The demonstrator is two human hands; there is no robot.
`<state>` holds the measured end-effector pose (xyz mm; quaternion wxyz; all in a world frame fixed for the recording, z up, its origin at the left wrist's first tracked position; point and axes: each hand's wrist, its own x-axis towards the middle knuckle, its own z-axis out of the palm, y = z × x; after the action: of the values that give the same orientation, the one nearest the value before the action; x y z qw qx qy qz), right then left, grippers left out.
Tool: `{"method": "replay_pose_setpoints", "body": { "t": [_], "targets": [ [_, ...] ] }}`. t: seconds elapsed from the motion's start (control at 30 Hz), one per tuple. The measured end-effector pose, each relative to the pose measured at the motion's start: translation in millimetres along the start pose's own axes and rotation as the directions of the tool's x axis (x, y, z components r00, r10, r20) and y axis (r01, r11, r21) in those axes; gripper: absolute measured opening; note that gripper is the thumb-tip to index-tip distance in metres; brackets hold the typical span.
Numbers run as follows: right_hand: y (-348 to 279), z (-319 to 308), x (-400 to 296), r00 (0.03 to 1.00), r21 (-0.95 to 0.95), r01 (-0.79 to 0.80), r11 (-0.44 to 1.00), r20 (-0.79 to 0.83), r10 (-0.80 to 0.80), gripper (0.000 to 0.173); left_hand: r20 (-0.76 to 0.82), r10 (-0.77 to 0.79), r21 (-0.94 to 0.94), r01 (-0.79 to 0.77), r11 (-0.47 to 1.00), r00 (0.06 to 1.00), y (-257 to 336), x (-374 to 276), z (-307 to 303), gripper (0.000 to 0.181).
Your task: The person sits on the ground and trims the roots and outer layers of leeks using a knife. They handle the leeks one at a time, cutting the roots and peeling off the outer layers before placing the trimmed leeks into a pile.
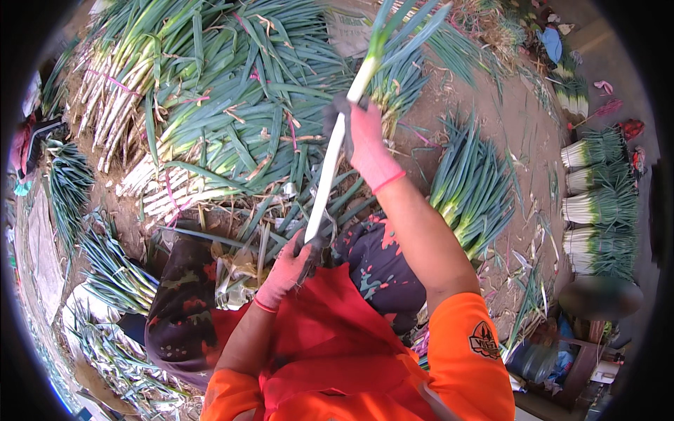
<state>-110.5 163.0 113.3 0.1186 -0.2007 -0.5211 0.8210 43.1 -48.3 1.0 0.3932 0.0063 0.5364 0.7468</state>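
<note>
A long green onion (pixel 327 176) with a clean white stalk slants up across the middle of the view. My left hand (pixel 288 261), in a pink glove with a dark palm, grips its lower end close to my lap. Higher up, my right hand (pixel 367 131), gloved the same way, is closed around the stalk just below the green leaves. Beyond my knees lies a big heap of green onions (pixel 253 105) with soil-stained stalks, some tied with pink string. A loose pile of leafy green onions (pixel 471 184) rests to the right of my right forearm.
Tied bundles of white-stalked green onions (pixel 579 208) stand in a row at the far right. More green onions (pixel 118 273) lie at my left, above scattered leaf trimmings (pixel 113 352). A large plastic bottle (pixel 534 363) is at the lower right. Leaf scraps litter the dirt floor (pixel 526 142).
</note>
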Motion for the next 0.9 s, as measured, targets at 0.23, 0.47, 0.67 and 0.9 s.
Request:
{"method": "replay_pose_setpoints", "body": {
  "t": [0.23,0.47,0.67,0.9],
  "targets": [
    [-19,-26,27,0.949,-0.045,0.233,0.971,-0.207,-0.237,0.01,0.142,0.258,0.46,-0.294,0.838,0.956,13,-45,20,0.027],
    [-18,-44,46,0.945,0.09,0.111,0.99,-0.317,-0.078,0.005,0.207,0.195,0.43,-0.268,0.862,0.959,53,-113,22,0.029],
    [-55,-104,65,0.84,0.069,0.381,0.922,-0.443,-0.314,0.009,0.306,0.096,0.403,-0.22,0.888,0.947,14,-132,-33,0.02],
    [-198,-196,29,0.847,0.05,0.472,0.88,-0.302,-0.437,0.013,-0.125,0.275,0.928,0.015,0.372,0.953,-56,-93,-100,0.022]
  ]
}}
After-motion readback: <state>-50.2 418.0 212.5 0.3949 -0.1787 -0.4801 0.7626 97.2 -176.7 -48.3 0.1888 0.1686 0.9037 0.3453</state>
